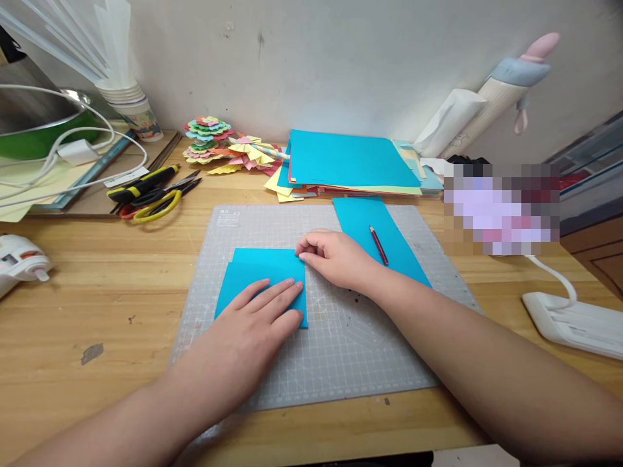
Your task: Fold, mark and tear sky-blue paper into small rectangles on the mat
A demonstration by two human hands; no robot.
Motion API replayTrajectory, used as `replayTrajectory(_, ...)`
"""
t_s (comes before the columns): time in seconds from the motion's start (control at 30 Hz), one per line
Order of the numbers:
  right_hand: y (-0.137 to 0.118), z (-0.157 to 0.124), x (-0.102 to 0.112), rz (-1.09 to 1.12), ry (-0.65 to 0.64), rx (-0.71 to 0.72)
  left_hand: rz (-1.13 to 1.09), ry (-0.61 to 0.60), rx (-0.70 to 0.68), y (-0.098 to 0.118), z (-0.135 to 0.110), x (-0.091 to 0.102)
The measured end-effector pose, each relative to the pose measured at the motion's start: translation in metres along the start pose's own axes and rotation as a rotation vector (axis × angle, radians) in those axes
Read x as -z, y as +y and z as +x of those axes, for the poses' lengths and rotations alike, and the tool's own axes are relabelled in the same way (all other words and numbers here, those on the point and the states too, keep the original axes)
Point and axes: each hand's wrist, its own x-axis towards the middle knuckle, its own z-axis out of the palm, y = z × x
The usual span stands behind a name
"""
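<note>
A folded sheet of blue paper [257, 256] lies on the grey cutting mat [311, 373], its upper layer set slightly off from the one beneath. Flat across the paper's lower right part rests my left hand [260, 324], fingers stretched out. My right hand [335, 256] is closed in a pinch at the paper's upper right corner, thumb and fingertips against the edge. Beyond the right wrist lies another blue paper strip [389, 220], partly hidden under my forearm. On that strip is a short dark red pencil [378, 245].
Behind the mat lies a stack of coloured paper [350, 159], beside layered paper flowers [209, 139]. Scissors [165, 201] and a black-and-yellow tool [141, 185] lie left. A white glue gun [22, 259] sits at the left edge, a white power strip [574, 324] at right.
</note>
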Motion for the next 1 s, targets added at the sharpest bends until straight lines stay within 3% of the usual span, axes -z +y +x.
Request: replayTrajectory(1.0,-0.0002,-0.0004,0.0013,-0.004,-0.012,-0.005,-0.047,-0.001,-0.002,-0.0012,-0.0013,-0.0001)
